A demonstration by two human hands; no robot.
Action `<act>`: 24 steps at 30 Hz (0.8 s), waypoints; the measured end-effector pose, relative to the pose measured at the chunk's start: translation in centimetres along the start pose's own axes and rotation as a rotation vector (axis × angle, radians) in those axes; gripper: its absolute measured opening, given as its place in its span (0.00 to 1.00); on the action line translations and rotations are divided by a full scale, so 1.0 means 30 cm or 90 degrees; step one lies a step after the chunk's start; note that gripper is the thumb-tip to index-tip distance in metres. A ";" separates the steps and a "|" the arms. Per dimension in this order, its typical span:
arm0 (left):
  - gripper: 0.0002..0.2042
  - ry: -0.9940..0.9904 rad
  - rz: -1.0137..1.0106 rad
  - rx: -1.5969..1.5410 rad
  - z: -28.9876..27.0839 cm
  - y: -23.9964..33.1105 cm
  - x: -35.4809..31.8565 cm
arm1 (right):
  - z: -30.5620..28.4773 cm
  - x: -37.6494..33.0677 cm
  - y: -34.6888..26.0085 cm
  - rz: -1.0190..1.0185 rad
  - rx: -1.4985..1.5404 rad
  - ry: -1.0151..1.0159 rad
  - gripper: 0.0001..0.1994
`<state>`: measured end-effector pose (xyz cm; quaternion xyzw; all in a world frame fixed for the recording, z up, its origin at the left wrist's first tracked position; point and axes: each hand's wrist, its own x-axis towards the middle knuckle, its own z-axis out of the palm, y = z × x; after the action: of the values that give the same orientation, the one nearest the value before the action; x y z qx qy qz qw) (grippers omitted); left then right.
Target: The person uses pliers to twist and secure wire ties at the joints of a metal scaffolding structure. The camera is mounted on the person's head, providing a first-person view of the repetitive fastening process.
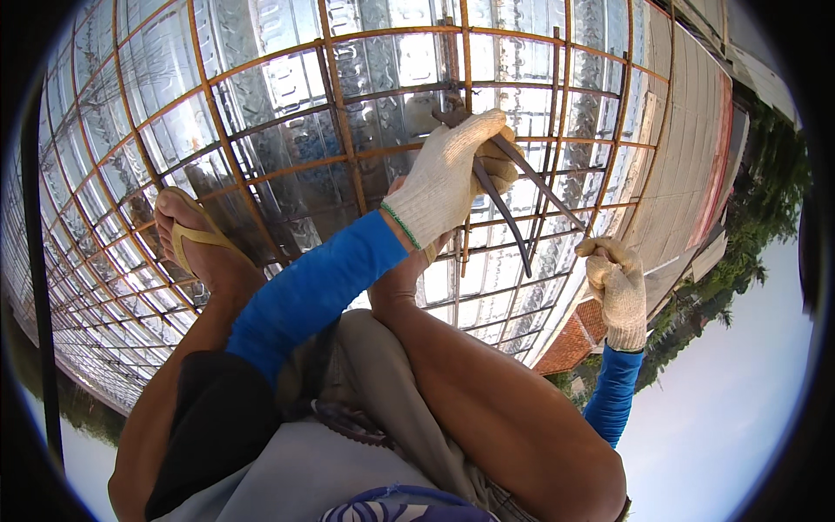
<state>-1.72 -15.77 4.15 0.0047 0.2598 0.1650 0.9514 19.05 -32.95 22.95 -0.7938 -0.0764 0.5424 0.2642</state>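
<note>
The left hand [448,178] is closed around the pincers [539,181] above the mesh [350,157], their spread handles angling down and right. The right hand [619,283] is curled near one handle's tip; whether it holds anything, I cannot tell.

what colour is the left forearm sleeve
Blue; the sleeve shows best in the head view.

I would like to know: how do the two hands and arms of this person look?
The left hand wears a cream knitted glove with a green cuff edge, then a blue sleeve and black fabric higher up. The right hand has a similar glove and a wrinkled blue sleeve.
</note>
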 end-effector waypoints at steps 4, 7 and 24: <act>0.17 0.050 0.080 0.170 0.000 0.080 0.002 | -0.098 -0.035 0.052 -0.044 0.009 0.085 0.10; 0.19 0.099 0.042 0.442 0.092 0.123 -0.034 | -0.066 -0.017 0.070 -0.057 0.017 0.128 0.10; 0.15 0.166 0.237 0.287 0.219 0.172 -0.164 | 0.541 0.108 -0.058 -0.203 -0.181 -0.035 0.13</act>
<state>-4.06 -11.93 12.75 0.2413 0.4041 0.2738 0.8387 5.99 -24.68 16.75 -0.7860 -0.2840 0.4987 0.2300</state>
